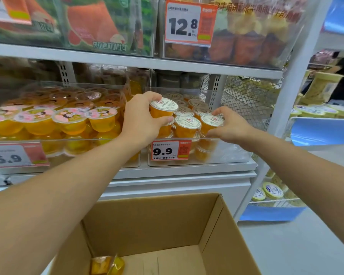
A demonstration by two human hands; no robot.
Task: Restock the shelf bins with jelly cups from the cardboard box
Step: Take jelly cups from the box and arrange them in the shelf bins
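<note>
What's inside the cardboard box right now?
The cardboard box shows mostly bare bottom, with a couple of orange jelly cups at the lower left corner. The near part of the box is cut off by the frame edge, so anything there is unseen.

Bright, even store light falls from above, leaving only soft shadow inside the open brown cardboard box [167,231]. Pale glare streaks the clear plastic bin fronts [207,153]. The wide lens bows the white metal shelf rails [167,65]; packages along the top edge and the far right aisle blur.
</note>
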